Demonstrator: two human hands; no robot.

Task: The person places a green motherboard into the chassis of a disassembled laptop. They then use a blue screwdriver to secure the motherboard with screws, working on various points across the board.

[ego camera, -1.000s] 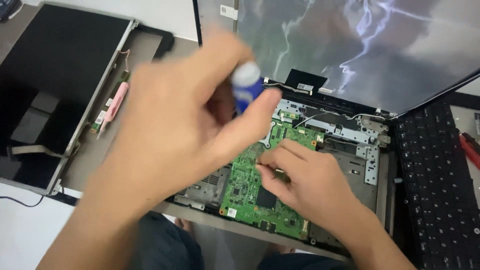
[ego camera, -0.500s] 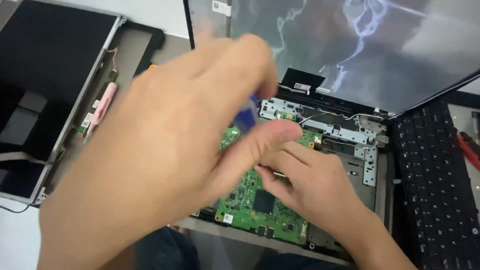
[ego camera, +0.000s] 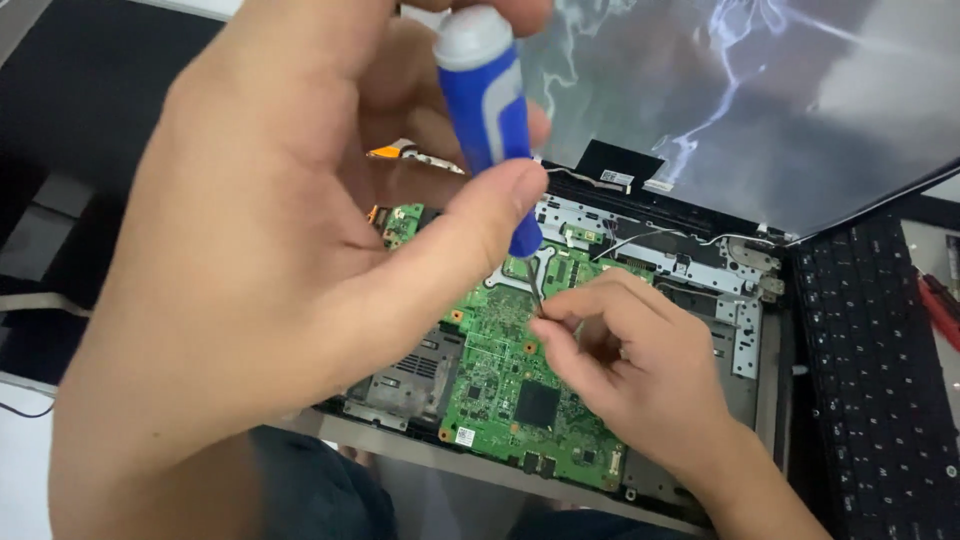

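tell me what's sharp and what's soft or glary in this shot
Head view: the green circuit board and right hand are sharp; the left hand, close to the lens and holding the blue screwdriver, looks oversized and slightly soft; the raised laptop screen shows pale reflections; light is even, shadows faint.

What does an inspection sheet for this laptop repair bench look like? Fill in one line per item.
Surface: white table, mostly covered.
Job's things: blue-and-white-handled screwdriver; green circuit board in opened laptop base.
Clutter: detached black keyboard; dark screen panel; red tool.
Grippers: left hand grips the screwdriver handle; right hand pinches its shaft near the tip.
Cables: thin wires by the hinge.
Surroundings: tilted laptop lid.
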